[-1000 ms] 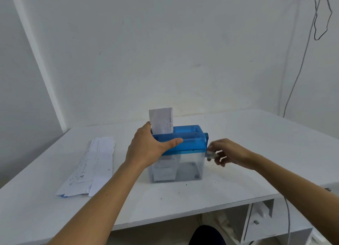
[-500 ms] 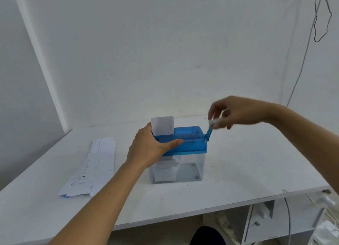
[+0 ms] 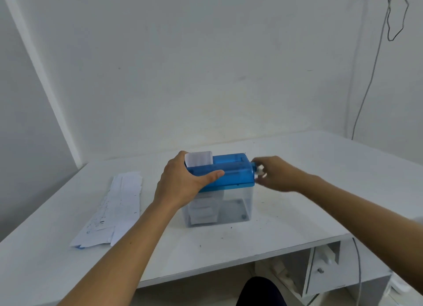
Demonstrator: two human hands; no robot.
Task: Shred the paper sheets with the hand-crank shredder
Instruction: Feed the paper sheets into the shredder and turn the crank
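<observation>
A hand-crank shredder (image 3: 233, 170) with a blue top and a clear bin (image 3: 235, 206) stands mid-table. A short stub of white paper sheet (image 3: 198, 158) sticks up from its slot at the left end. My left hand (image 3: 180, 179) grips the blue top from the left, thumb across the front. At the shredder's right end my right hand (image 3: 274, 174) pinches the white crank handle (image 3: 259, 169), level with the blue top. White shredded paper (image 3: 202, 210) lies inside the bin's left half.
A stack of long white paper sheets (image 3: 115, 209) lies on the white table (image 3: 297, 216) to the left of the shredder. A drawer unit (image 3: 325, 269) sits under the table's right end. A thin cable (image 3: 370, 76) hangs on the right wall.
My right hand has swung the crank from low, up over the top, and back down beside the shredder. The sheet has sunk deeper into the slot. My left hand has stayed put.
</observation>
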